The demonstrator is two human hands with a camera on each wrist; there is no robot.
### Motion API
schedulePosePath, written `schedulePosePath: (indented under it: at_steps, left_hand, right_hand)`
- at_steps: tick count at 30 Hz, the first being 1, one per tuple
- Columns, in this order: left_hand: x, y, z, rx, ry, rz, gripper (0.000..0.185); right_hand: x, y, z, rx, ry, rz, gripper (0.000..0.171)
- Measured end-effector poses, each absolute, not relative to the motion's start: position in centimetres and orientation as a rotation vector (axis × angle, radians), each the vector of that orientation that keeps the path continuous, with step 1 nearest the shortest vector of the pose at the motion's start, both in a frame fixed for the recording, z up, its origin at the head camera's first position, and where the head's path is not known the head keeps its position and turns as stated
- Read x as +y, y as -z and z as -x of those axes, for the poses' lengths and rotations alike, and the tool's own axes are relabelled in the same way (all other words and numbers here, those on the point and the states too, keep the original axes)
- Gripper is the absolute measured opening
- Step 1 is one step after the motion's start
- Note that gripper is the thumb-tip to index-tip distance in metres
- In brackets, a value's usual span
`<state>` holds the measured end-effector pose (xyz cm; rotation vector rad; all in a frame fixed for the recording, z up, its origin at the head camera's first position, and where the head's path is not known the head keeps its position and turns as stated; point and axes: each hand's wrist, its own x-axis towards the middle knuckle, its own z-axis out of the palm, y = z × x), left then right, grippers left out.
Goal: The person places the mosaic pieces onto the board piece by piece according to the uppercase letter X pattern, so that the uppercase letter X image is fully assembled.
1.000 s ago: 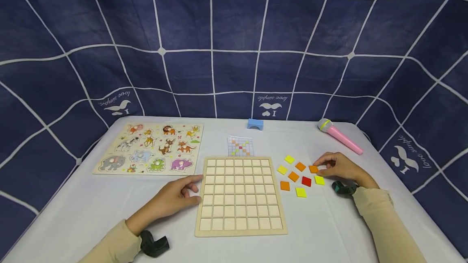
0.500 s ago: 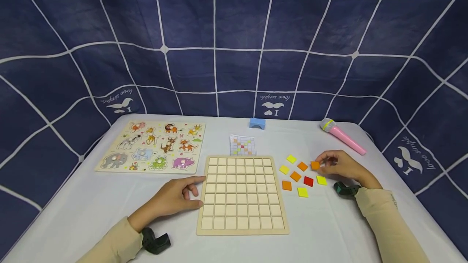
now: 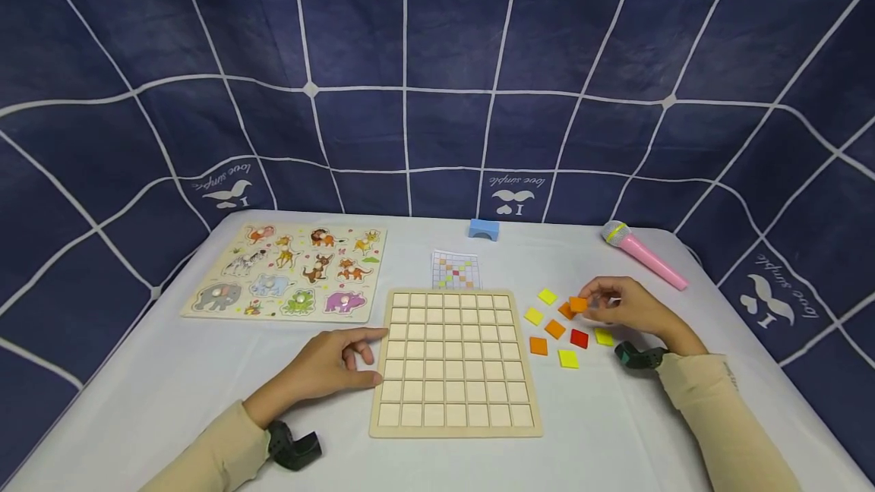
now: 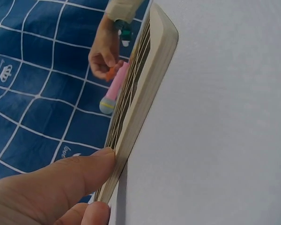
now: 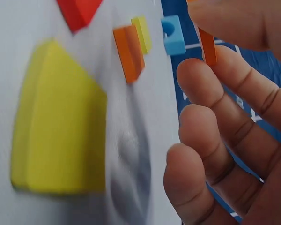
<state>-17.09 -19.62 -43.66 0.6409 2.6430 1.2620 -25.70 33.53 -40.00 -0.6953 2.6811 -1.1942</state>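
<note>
A wooden grid board (image 3: 453, 359) lies on the table in the head view, its square recesses bare. My left hand (image 3: 335, 361) touches the board's left edge with thumb and index finger spread apart, as the left wrist view also shows on the board's rim (image 4: 147, 79). My right hand (image 3: 627, 308) pinches an orange square tile (image 3: 578, 304) between thumb and fingers, raised above the table. Below and beside it lie several loose tiles: a red tile (image 3: 579, 339), yellow ones such as the yellow tile (image 3: 604, 336), and other orange ones.
Behind the board lies a printed pattern card (image 3: 456, 270), partly hidden by the board's edge. An animal puzzle board (image 3: 287, 272) is at the left. A blue arch block (image 3: 484, 230) and a pink toy microphone (image 3: 645, 255) lie along the back. A dark checked cloth (image 3: 437, 127) hangs behind.
The right hand has lifted the orange tile off the table and moved it slightly left, over another orange tile. The left hand stays at the board's edge. The head view has shifted a little.
</note>
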Motion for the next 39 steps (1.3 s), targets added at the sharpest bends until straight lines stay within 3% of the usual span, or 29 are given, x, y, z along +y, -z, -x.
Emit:
schedulePosePath:
  at_steps: [39]
  left_hand:
    - [-19.9,43.8,17.3,2.64,-1.265,-0.651,0.068]
  right_hand:
    - [24.2,41.3,25.0,2.625,1.256,0.83,0.021]
